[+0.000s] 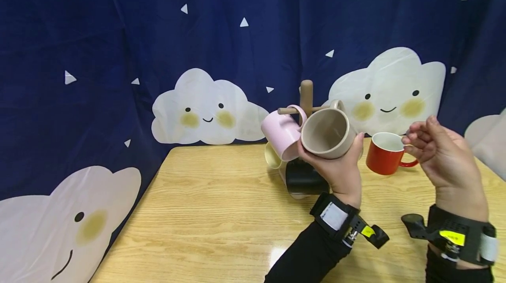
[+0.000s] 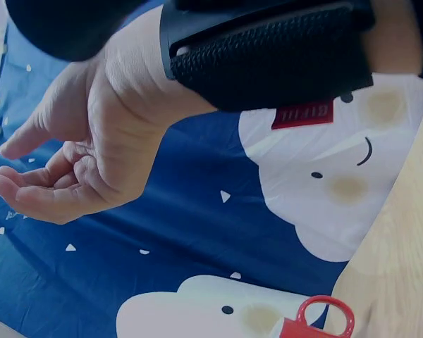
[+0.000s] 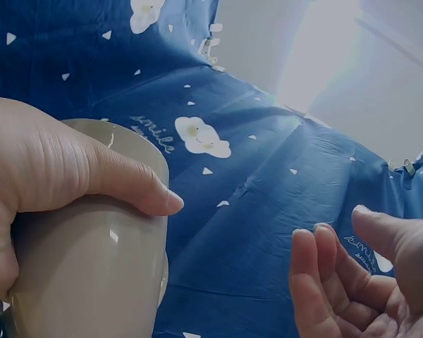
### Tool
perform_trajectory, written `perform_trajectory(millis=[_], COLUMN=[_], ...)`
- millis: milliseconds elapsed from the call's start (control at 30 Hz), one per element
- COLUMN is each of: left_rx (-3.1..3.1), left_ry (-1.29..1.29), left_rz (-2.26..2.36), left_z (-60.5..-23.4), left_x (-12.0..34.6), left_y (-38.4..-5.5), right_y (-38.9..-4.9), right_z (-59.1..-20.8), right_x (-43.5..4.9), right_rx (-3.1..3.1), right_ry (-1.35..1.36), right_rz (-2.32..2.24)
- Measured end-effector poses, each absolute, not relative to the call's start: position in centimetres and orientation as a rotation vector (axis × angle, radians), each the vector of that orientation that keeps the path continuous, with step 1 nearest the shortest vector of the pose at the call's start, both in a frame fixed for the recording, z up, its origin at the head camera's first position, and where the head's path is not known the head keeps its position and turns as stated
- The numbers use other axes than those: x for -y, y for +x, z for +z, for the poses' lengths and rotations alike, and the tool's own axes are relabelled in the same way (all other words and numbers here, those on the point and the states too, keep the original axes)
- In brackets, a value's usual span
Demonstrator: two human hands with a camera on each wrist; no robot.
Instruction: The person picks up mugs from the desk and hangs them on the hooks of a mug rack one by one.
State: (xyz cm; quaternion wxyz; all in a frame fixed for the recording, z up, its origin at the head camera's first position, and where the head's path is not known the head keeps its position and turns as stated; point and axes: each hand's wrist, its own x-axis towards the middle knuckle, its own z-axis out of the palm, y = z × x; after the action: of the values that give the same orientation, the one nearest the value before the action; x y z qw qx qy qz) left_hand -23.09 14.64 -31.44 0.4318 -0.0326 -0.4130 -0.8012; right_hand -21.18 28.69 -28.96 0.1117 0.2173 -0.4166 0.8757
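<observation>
My left hand [image 1: 343, 173] grips a beige mug [image 1: 349, 136] from beneath, its open mouth facing me. The handle is at the top, beside a peg of a wooden mug tree [image 1: 306, 94]; I cannot tell whether the handle is over the peg. A pink mug [image 1: 278, 136] hangs by its handle from the peg on the left. In the right wrist view the left thumb [image 3: 137, 186] lies across the beige mug [image 3: 92, 267]. My right hand [image 1: 454, 160] is raised with loosely bent fingers, holding nothing, in front of a red mug [image 1: 382, 160].
Lower on the mug tree are a black mug [image 1: 306, 177] and a pale yellow mug [image 1: 272, 156]. The red mug stands upright on the wooden table [image 1: 205, 204], its handle to the right. Behind the table hangs a dark blue curtain [image 1: 166, 37] with clouds.
</observation>
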Motion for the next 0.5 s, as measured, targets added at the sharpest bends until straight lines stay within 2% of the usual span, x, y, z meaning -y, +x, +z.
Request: perform_trajectory(millis=[300,500], left_rx=[1.058,1.061], left_ry=[0.036,-0.007], left_rz=[-1.946,-1.881], left_z=[-31.8,-32.5], left_x=[-14.2,-14.0], left_y=[-23.6,-24.3], right_y=[-21.3,-21.4], right_z=[-29.0,-29.0], right_x=[-28.4,-28.1], right_rx=[1.293,1.319], right_ry=[0.609,0.607], right_rz=[2.578,2.580])
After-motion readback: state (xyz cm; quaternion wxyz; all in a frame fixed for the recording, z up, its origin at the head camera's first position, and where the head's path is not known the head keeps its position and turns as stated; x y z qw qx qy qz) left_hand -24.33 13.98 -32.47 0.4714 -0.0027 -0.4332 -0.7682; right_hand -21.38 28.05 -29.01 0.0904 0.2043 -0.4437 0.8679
